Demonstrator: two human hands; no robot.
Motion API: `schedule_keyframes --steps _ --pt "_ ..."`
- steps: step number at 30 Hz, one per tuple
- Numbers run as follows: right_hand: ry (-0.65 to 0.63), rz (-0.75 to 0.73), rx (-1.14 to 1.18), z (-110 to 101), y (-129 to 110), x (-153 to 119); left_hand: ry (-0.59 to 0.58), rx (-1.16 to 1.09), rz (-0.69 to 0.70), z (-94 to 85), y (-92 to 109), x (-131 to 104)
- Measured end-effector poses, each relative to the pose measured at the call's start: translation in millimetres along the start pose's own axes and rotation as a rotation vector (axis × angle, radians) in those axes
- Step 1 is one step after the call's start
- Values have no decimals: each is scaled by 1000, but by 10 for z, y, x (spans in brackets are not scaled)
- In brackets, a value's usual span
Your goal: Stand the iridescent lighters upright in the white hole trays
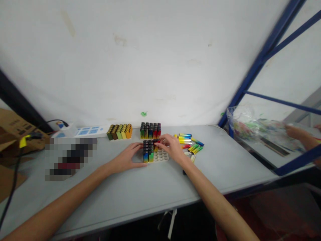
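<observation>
The left hand point(126, 157) curves loosely, fingers spread, at the left side of a white tray point(162, 156) in the middle of the table point(130, 197). The right hand point(173, 147) pinches a red and yellow lighter point(156, 147) over the tray, just right of the standing lighters point(148, 150) with black tops. Holes show on the tray's right side. Shiny loose tubes point(185, 140) lie to the right. Behind the tray stands a far bunch point(150, 131), with gold-topped pieces point(119, 132) to its left. Far right, a co-worker's hand point(297, 133) is near a clear bag point(242, 122).
</observation>
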State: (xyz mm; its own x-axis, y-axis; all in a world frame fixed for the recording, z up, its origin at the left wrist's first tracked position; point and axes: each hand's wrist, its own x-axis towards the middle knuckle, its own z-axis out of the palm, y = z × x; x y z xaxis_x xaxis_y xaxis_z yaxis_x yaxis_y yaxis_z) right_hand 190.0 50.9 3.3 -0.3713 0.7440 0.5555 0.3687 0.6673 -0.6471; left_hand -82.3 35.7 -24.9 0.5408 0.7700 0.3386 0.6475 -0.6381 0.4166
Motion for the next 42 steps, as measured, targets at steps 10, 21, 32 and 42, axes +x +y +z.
schedule_keyframes --steps 10,21,32,42 --pt "-289 -29 -114 -272 -19 72 -27 23 12 -9 -7 -7" --pt "-370 22 -419 -234 -131 231 -6 36 8 18 -26 -21" --pt "-195 234 -662 -1142 889 48 -18 29 -4 -13 19 -23" --pt "-356 286 -557 -1207 1066 20 3 31 13 2 -15 -35"
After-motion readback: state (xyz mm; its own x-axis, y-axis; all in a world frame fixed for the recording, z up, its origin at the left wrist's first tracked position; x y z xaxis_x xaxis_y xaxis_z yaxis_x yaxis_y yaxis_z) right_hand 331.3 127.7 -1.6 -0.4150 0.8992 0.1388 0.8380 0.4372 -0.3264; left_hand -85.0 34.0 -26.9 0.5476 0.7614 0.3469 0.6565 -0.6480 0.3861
